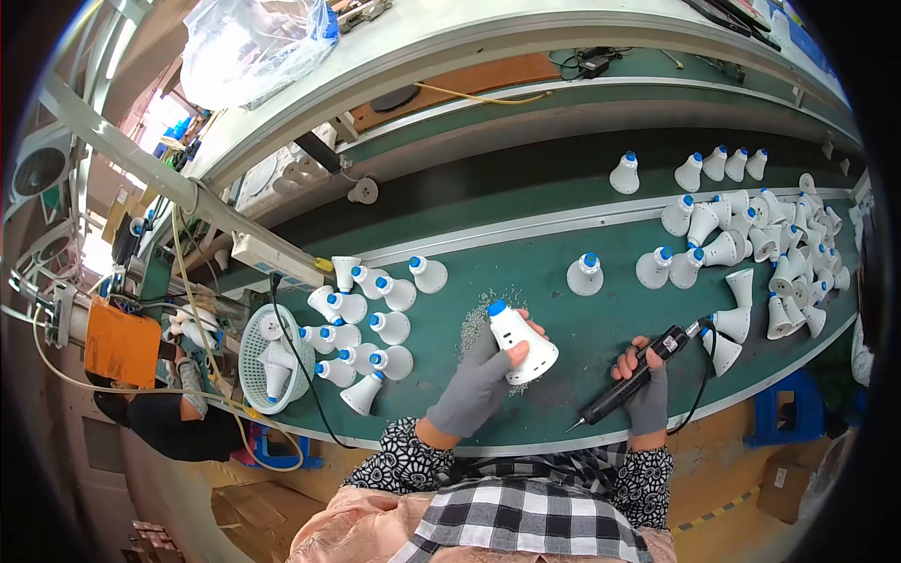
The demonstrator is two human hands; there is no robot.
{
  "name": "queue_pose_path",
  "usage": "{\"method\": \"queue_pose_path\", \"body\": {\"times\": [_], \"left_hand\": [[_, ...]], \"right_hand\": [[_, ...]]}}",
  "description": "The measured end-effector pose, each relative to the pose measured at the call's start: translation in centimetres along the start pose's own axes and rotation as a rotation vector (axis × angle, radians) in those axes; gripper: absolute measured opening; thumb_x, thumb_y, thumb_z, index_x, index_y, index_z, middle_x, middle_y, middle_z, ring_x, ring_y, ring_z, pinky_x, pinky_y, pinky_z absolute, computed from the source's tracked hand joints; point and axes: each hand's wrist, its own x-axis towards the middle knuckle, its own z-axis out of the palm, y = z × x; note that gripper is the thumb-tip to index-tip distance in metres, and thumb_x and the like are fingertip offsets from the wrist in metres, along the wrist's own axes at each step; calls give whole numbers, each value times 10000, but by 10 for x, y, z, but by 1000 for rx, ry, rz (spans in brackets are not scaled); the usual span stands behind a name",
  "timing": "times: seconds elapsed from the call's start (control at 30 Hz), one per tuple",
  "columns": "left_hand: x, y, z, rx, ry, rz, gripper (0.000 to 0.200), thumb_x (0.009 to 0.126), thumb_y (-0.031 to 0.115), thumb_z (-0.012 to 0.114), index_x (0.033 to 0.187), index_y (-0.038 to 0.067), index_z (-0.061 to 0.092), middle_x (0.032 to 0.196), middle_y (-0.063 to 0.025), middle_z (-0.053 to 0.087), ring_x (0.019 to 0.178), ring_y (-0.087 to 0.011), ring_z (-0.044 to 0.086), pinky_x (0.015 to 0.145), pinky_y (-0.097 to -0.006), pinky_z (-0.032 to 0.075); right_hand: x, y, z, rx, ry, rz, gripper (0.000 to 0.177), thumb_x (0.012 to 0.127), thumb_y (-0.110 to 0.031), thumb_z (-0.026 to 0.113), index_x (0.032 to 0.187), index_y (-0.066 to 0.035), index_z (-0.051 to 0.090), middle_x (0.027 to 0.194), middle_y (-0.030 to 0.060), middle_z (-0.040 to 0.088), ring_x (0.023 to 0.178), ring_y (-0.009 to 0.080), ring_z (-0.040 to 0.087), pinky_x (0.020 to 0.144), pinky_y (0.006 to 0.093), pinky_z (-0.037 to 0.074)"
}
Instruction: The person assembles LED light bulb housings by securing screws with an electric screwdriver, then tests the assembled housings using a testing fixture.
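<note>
My left hand (476,383), in a grey fingerless glove, is closed around a white cone-shaped housing with a blue cap (522,345), tilted with its cap pointing up and left. Small dark holes show on the housing's side. My right hand (646,387), gloved the same way, grips a black electric screwdriver (631,385), its thin bit pointing down and left, apart from the housing. Beneath the left hand, a pile of small screws (476,328) is spread on the green bench (526,422). A similar blue-capped housing (585,274) stands beyond the hands.
Several capped housings (395,293) stand at left beside a pale basket (251,361) holding more. A large heap of housings (788,244) fills the right end. A cable (314,399) crosses the bench's left part. A shelf (488,33) hangs above; another person (178,413) is at far left.
</note>
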Motion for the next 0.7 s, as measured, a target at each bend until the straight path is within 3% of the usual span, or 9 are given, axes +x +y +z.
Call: {"method": "queue_pose_path", "body": {"times": [0.37, 0.7], "left_hand": [[0, -7, -8, -92, 11, -37, 498, 955, 286, 604, 1349, 53, 407, 1245, -139, 552, 1225, -283, 538, 1029, -390, 454], [0, -8, -16, -169, 27, -87, 472, 964, 282, 601, 1330, 43, 422, 1250, -142, 556, 1212, -288, 551, 948, -406, 526]], "right_hand": [[1, 0, -1, 7, -14, 0, 360, 922, -299, 646, 1157, -55, 523, 776, 20, 494, 689, 136, 499, 679, 313, 458], [1, 0, -5, 38, -23, 14, 311, 930, -258, 622, 1149, -57, 531, 785, 37, 515, 708, 156, 509, 703, 329, 448]]}}
